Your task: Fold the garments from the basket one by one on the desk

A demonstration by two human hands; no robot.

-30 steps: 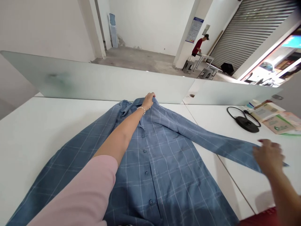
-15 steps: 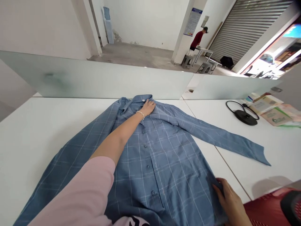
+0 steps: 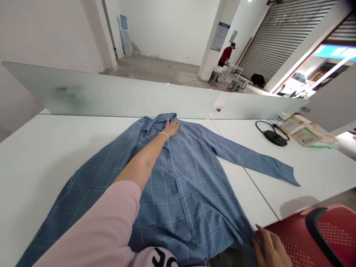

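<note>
A blue shirt [image 3: 203,178] with thin white checks lies front up, buttons showing, one sleeve stretched out to the right and the other running down the left. My left hand [image 3: 171,128], a beaded bracelet at its wrist, rests flat on the shirt just below the collar [image 3: 164,118], fingers somewhat spread. At the lower right, my right hand [image 3: 271,246] pinches the shirt's bottom corner near the front edge. My left forearm and pink sleeve cover part of the shirt's left front.
The white table [image 3: 69,137] has a frosted glass panel [image 3: 133,96] along its back. A black round device with a cable [image 3: 276,138] and several boxes [image 3: 303,129] stand at the right. A red basket [image 3: 314,230] with a black handle is at the lower right. Beyond the panel, a person [image 3: 226,55] bends over a small table.
My right hand has drawn the shirt's lower corner downward, and the hem now hangs in folds over the front edge. My left hand stays by the collar. The view has shifted slightly right.
</note>
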